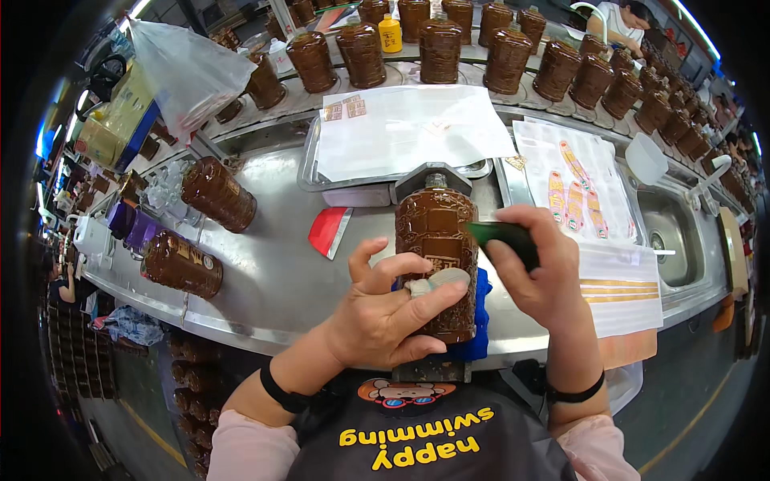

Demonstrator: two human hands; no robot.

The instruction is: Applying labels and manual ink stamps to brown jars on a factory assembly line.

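Note:
A brown, embossed glass bottle (437, 220) lies in front of me on a blue cloth (483, 313), its neck in a dark angular holder (409, 183) at the far end. Over its lower part is my left hand (393, 309), fingers spread and touching the glass beside a small gold label (441, 263). Something white is wrapped about one of its fingers. My right hand (537, 264) pinches a dark green flat scraper (505, 239), whose edge is at the bottle's right side.
Left on the steel bench are two brown bottles (218, 192) and a red-and-white scraper (329, 231). Label sheets (573, 188) lie right, near a sink (666, 240). Behind the paper-covered tray (309, 172), a conveyor carries several bottles (439, 50). Another person (622, 24) sits far right.

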